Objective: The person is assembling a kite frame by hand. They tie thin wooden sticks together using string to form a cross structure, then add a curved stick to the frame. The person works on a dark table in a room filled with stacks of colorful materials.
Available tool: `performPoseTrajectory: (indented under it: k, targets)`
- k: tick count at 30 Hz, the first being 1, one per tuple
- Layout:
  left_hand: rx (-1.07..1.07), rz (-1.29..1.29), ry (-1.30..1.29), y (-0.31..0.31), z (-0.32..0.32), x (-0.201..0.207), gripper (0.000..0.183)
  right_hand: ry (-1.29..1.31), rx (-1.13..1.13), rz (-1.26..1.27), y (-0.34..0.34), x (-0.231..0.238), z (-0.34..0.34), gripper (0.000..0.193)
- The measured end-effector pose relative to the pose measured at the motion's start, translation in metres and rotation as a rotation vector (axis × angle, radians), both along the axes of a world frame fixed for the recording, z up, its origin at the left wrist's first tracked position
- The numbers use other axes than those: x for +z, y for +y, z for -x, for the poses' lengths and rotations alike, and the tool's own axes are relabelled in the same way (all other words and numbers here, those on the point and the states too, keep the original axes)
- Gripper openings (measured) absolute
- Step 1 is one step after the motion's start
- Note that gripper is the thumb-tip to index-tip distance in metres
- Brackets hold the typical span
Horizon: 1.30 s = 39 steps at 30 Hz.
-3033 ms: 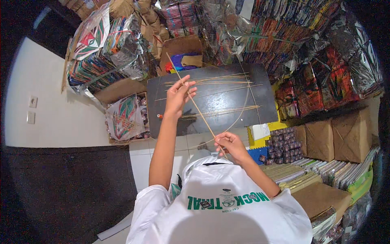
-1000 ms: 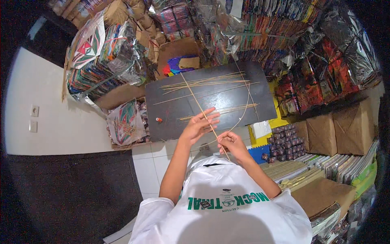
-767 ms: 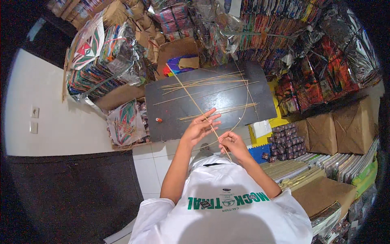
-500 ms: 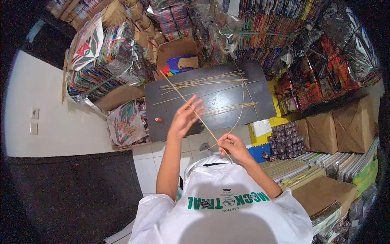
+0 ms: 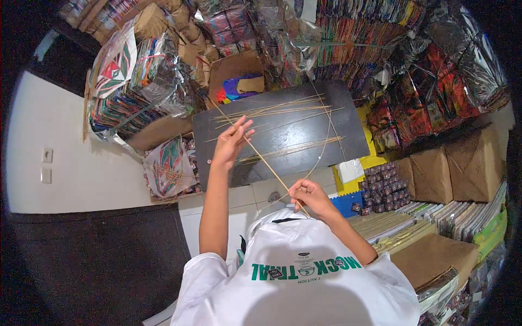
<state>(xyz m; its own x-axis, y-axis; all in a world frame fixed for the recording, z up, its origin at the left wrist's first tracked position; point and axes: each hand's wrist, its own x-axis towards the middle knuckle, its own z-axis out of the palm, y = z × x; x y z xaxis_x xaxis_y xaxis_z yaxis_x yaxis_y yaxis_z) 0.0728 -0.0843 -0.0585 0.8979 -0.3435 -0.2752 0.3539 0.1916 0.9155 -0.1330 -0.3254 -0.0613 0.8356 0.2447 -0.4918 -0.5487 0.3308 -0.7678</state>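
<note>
A long thin bamboo stick (image 5: 265,161) slants from the far left of the table down to my waist. My right hand (image 5: 312,196) is closed on its near end, where a thinner bent stick (image 5: 327,142) crosses it and curves up over the table. Further up the straight stick is my left hand (image 5: 231,144), its fingers stretched and apart beside it. Whether a fine thread lies in those fingers is too small to see. Several loose bamboo sticks (image 5: 288,112) lie across the dark table (image 5: 255,175), and another group (image 5: 296,148) lies nearer me.
A small round spool (image 5: 209,161) sits at the table's left edge. Wrapped stacks of colourful sheets (image 5: 147,92) rise behind it, beside an open cardboard box (image 5: 234,65). Right of the table are a white pad (image 5: 349,170), piled small dark packets (image 5: 383,187) and brown wrapped bundles (image 5: 429,176).
My left hand has moved up and left along the stick. The spool showed an orange side before and now shows a pale round end. My right hand has barely moved.
</note>
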Motion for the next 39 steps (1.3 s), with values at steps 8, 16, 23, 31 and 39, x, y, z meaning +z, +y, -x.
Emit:
performPoseTrajectory:
  k: [8,16,23,31,39]
  targets:
    - [0.238,0.119,-0.044,0.013,-0.023,0.007,0.052,0.008,0.037,-0.025,-0.001,-0.009,0.005,0.012]
    - [0.300,0.107,-0.002,0.006,-0.021,0.004,0.066,-0.018,0.047,0.009,0.002,0.001,0.000,0.014]
    - [0.039,0.083,0.211,-0.004,0.015,-0.002,0.076,-0.043,-0.101,-0.017,0.002,-0.001,-0.003,0.017]
    - [-0.063,-0.026,0.068,-0.015,0.051,0.009,0.051,-0.003,-0.148,0.035,0.003,0.000,-0.012,0.020]
    - [0.082,0.035,0.063,-0.008,0.030,0.010,0.047,-0.060,-0.070,0.025,0.007,-0.009,-0.009,0.018]
